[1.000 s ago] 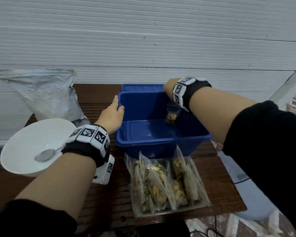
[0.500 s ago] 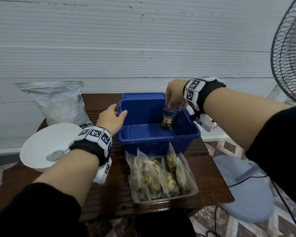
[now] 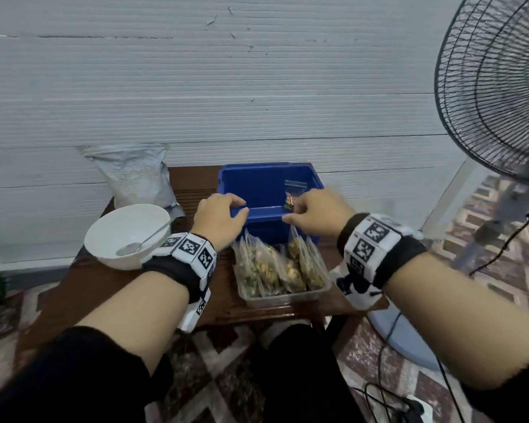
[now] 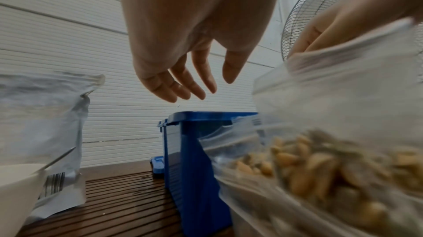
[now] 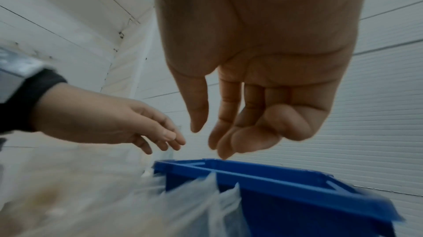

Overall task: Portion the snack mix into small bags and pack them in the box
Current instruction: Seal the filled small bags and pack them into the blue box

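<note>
**Snack bag in the blue box, both hands empty**

One small snack bag (image 3: 294, 195) stands inside the blue box (image 3: 266, 184), against its right wall. The left hand (image 3: 220, 215) and the right hand (image 3: 319, 214) hover over the near rim, fingers loose and apart, holding nothing. More filled bags (image 3: 275, 267) stand in a clear tray (image 3: 287, 297) just before the box. A white bowl (image 3: 126, 233) with a spoon (image 3: 141, 241) is at the left.

Ribbed white wall (image 3: 257, 87); dark slatted wooden table (image 3: 104, 285); patterned floor (image 3: 379, 346), possibly tiled.
</note>
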A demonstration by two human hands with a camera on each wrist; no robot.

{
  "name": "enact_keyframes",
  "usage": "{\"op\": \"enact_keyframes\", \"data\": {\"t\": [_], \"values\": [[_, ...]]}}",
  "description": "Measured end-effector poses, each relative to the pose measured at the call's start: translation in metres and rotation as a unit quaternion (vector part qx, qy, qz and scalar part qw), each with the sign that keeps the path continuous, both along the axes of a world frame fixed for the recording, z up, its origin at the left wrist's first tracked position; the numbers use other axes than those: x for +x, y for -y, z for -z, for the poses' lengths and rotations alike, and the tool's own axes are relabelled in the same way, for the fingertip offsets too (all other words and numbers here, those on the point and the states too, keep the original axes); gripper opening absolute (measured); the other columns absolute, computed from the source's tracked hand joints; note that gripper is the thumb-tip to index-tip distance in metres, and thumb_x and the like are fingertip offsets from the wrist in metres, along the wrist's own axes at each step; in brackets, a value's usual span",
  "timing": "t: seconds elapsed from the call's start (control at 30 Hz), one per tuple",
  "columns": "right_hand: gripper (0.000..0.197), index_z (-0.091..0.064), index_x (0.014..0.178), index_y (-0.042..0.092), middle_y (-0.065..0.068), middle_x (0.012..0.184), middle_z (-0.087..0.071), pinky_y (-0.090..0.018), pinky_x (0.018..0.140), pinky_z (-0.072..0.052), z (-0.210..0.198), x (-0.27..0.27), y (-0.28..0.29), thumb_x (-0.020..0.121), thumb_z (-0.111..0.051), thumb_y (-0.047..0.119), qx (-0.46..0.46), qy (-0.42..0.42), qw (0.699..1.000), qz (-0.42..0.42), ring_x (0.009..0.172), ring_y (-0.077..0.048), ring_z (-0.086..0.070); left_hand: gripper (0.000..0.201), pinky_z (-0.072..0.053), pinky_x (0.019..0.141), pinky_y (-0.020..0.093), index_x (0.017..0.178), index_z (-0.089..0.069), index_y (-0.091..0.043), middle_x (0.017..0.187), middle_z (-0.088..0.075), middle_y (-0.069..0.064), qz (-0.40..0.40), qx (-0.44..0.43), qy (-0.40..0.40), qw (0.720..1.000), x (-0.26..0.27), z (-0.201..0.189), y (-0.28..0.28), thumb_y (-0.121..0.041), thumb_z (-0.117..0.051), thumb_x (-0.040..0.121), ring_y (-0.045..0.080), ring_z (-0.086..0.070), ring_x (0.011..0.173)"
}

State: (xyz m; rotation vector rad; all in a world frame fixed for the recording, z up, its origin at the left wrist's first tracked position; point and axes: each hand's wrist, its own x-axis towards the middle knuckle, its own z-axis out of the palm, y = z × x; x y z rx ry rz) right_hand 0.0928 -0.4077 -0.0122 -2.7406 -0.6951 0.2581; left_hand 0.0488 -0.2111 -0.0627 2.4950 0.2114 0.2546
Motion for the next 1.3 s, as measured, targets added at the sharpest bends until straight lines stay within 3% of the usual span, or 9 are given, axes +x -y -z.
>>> {"op": "enact_keyframes", "data": {"t": [0.17,0.27,0.37,0.73,0.87,0.97,1.1,1.2,1.3], "values": [[0.045,-0.053,0.089,0.014,-0.002,0.084,-0.059,-0.03,0.062,-0.041,0.032,-0.049,0.017,0.083,-0.057,0.058,0.025,0.012,0.994,0.104,0.08,-0.02,-0.057,0.014,-0.047,0.095,0.042,0.099,-0.068,-0.025,0.107,-0.065,-0.003,0.053,-0.031,0.03,0.998,-0.023,0.003,0.023,-0.031,-0.056,0.094,0.015,-0.058,0.103],[0.044,-0.052,0.1,0.012,-0.004,0.094,-0.058,-0.029,0.065,-0.039,0.046,-0.065,0.023,0.082,-0.063,0.05,0.047,-0.001,0.989,0.141,0.09,-0.023,-0.058,0.011,-0.048,0.091,0.042,0.093,-0.067,-0.029,0.1,-0.064,-0.007,0.081,-0.041,0.049,0.995,-0.03,0.003,0.035,-0.031,-0.056,0.094,0.013,-0.057,0.098],[0.019,-0.056,0.086,0.013,-0.004,0.087,-0.061,-0.027,0.063,-0.037,0.058,-0.076,0.025,0.09,-0.058,0.032,0.097,0.037,0.982,0.161,0.086,-0.021,-0.059,0.009,-0.047,0.093,0.044,0.093,-0.069,-0.03,0.098,-0.064,-0.012,0.102,-0.05,0.056,0.992,-0.035,0.006,0.042,-0.03,-0.06,0.093,0.013,-0.058,0.101],[0.008,-0.06,0.082,0.016,-0.002,0.083,-0.061,-0.029,0.069,-0.04,0.07,-0.077,0.026,0.089,-0.061,0.019,0.284,0.12,0.935,0.175,0.08,-0.017,-0.055,0.018,-0.037,0.106,0.048,0.108,-0.068,-0.034,0.114,-0.065,-0.015,0.101,-0.085,0.047,0.99,-0.038,0.016,0.046,-0.035,-0.061,0.091,0.009,-0.055,0.116],[0.009,-0.06,0.081,0.018,0.0,0.082,-0.06,-0.012,0.066,-0.033,0.067,-0.075,0.028,0.089,-0.062,0.015,0.323,0.151,0.925,0.133,0.076,-0.007,-0.049,0.026,-0.037,0.107,0.048,0.118,-0.064,-0.037,0.113,-0.065,-0.018,0.117,-0.111,0.053,0.986,-0.038,0.015,0.049,-0.035,-0.061,0.092,0.006,-0.055,0.116],[0.011,-0.058,0.081,0.02,0.0,0.083,-0.06,-0.004,0.069,-0.033,0.067,-0.073,0.026,0.089,-0.061,0.012,0.347,0.148,0.919,0.112,0.077,0.001,-0.047,0.021,-0.042,0.104,0.037,0.112,-0.065,-0.034,0.108,-0.067,-0.018,0.126,-0.156,0.069,0.977,-0.038,0.012,0.051,-0.031,-0.063,0.091,-0.001,-0.058,0.108],[0.011,-0.059,0.082,0.021,0.001,0.085,-0.06,-0.005,0.068,-0.034,0.069,-0.07,0.023,0.089,-0.062,0.013,0.377,0.132,0.907,0.13,0.079,-0.001,-0.05,0.004,-0.043,0.081,0.009,0.091,-0.067,-0.025,0.089,-0.067,-0.013,0.11,-0.186,0.102,0.971,-0.038,0.008,0.054,-0.021,-0.065,0.091,-0.004,-0.06,0.088],[0.013,-0.058,0.082,0.024,0.002,0.086,-0.061,-0.006,0.069,-0.035,0.069,-0.068,0.025,0.089,-0.062,0.013,0.388,0.115,0.903,0.145,0.082,-0.007,-0.052,0.005,-0.042,0.079,0.008,0.087,-0.067,-0.024,0.087,-0.068,-0.011,0.109,-0.187,0.107,0.97,-0.036,0.008,0.055,-0.021,-0.066,0.09,-0.002,-0.06,0.086],[0.014,-0.059,0.083,0.024,0.003,0.088,-0.062,-0.008,0.07,-0.036,0.067,-0.066,0.027,0.09,-0.061,0.012,0.392,0.093,0.903,0.149,0.085,-0.009,-0.054,0.006,-0.046,0.082,0.016,0.085,-0.067,-0.025,0.087,-0.068,-0.009,0.11,-0.201,0.105,0.968,-0.035,0.008,0.055,-0.022,-0.065,0.09,0.004,-0.061,0.087]]}}
